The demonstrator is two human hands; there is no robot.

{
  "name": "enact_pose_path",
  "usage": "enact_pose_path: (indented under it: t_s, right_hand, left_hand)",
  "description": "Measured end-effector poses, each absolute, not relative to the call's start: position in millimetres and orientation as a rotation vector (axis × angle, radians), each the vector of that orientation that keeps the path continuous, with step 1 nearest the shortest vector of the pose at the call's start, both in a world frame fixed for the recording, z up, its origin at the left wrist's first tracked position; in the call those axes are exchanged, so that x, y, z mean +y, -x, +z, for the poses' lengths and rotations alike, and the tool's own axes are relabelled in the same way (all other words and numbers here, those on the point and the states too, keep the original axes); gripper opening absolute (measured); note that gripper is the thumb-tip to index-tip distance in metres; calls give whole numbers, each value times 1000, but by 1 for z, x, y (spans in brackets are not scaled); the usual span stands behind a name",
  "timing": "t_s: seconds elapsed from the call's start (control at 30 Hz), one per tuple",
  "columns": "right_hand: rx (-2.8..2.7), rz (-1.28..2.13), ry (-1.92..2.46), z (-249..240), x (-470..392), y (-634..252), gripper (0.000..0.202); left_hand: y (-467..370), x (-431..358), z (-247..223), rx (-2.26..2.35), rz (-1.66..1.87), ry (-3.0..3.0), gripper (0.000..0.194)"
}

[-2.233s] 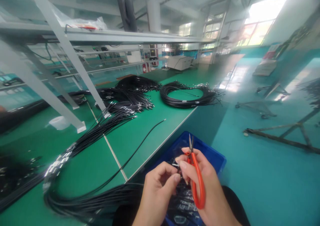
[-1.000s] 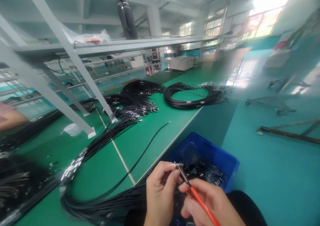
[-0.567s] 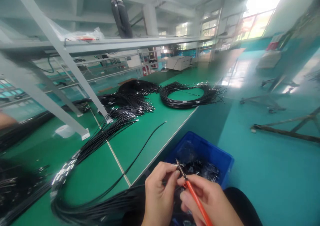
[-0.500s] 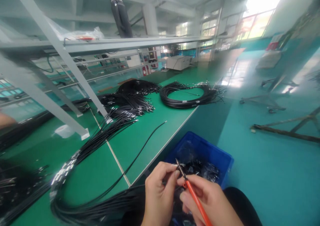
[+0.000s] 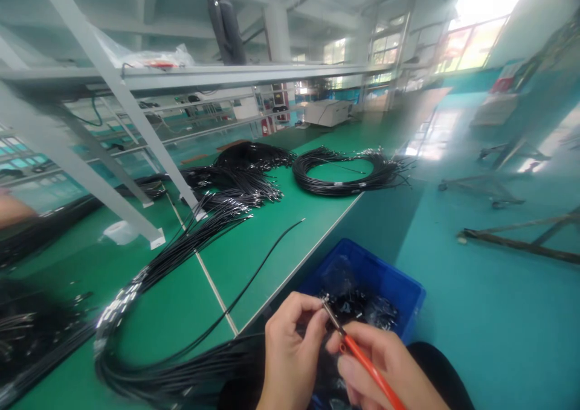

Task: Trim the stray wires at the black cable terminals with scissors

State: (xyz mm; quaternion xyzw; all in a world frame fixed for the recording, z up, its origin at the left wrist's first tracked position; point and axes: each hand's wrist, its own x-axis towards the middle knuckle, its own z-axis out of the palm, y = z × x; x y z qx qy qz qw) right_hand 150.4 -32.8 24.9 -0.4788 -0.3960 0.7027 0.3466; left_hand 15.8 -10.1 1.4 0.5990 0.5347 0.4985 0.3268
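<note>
Above a blue bin [image 5: 401,284], the left hand [image 5: 292,349] pinches a small piece [image 5: 325,299], mostly covered by its grip and too tiny to identify. The right hand [image 5: 385,355] grasps red-handled snips [image 5: 369,363], their slim tips at that piece; whether they are parted cannot be told, and their lower end runs off the bottom edge. Both hands hide much of the bin and its dark, blurred contents. To their left, a bundle of black cables [image 5: 190,363] curves across the green tabletop [image 5: 256,229] and is lost behind the left hand. Another person's arm [image 5: 13,209], blurred, is cut by the left border.
</note>
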Motion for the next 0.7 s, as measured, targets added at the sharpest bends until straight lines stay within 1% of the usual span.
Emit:
enact_pose_path:
  t_s: [0.1, 0.2, 0.27, 0.33, 0.4, 0.47, 0.57, 0.7]
  right_hand:
    - [-1034, 1844, 1229, 24, -31, -151, 32]
    - [-1030, 1861, 1246, 22, -29, -151, 34]
    - [-1063, 1868, 1239, 19, -27, -151, 31]
    - [-1122, 1834, 1258, 12, -27, -150, 22]
    - [-1201, 1758, 1271, 3, -29, -151, 13]
    - [-1257, 1661, 1261, -6, -32, -152, 9]
    - [-1170, 1459, 1272, -14, -34, -154, 19]
    - [-972, 1137, 1249, -5, -27, -151, 31]
  left_hand:
    - [-16, -11, 2, 1399, 1317, -1605, 10]
    - [-16, -10, 1, 1389, 1324, -1614, 9]
    - [-16, -10, 0, 1386, 1316, -1623, 9]
    - [-16, -9, -1, 1394, 1299, -1640, 10]
    - [-16, -8, -1, 1420, 1295, -1660, 9]
    - [-15, -7, -1, 1444, 1290, -1683, 7]
    - [-14, -7, 0, 1448, 1242, -1699, 6]
    - [-18, -8, 4, 1457, 1148, -1741, 9]
